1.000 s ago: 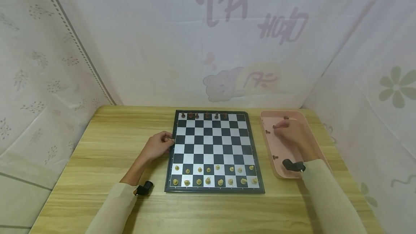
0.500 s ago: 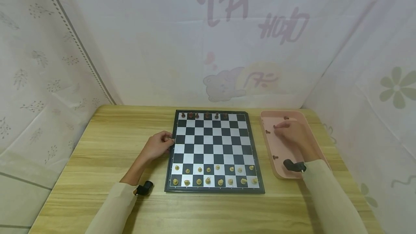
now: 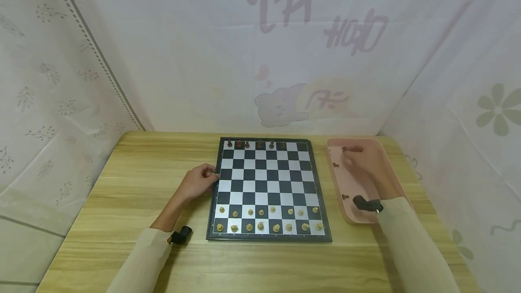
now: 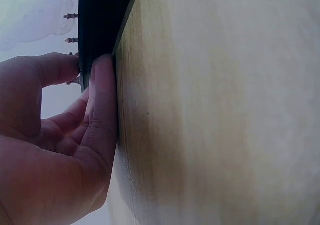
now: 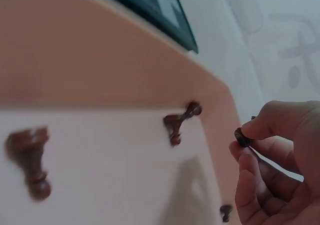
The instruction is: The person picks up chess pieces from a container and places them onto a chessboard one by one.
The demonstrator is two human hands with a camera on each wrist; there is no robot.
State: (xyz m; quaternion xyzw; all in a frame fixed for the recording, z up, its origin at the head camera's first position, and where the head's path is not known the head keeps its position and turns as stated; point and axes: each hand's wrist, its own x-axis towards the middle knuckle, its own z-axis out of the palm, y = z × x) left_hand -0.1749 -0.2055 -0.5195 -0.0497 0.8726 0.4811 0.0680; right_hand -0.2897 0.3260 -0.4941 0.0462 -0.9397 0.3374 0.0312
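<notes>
A black-and-white chessboard lies on the table. My left hand holds its left edge, thumb on the top rim and fingers against the side, as the left wrist view shows. My right hand is over the pink tray. Between thumb and fingertips it pinches a small dark brown chess piece, whose exact kind is mostly hidden. Other brown pieces lie on their sides in the tray, among them a pawn-like one and a cluster by the wall.
Several red-brown pieces stand along the board's far row. Two rows of cream pieces fill its near side. The wooden table meets a printed cloth backdrop at the back and sides.
My right hand has risen and shifted slightly toward the tray's far end, carrying the brown piece. The left hand and the board have stayed in place.
</notes>
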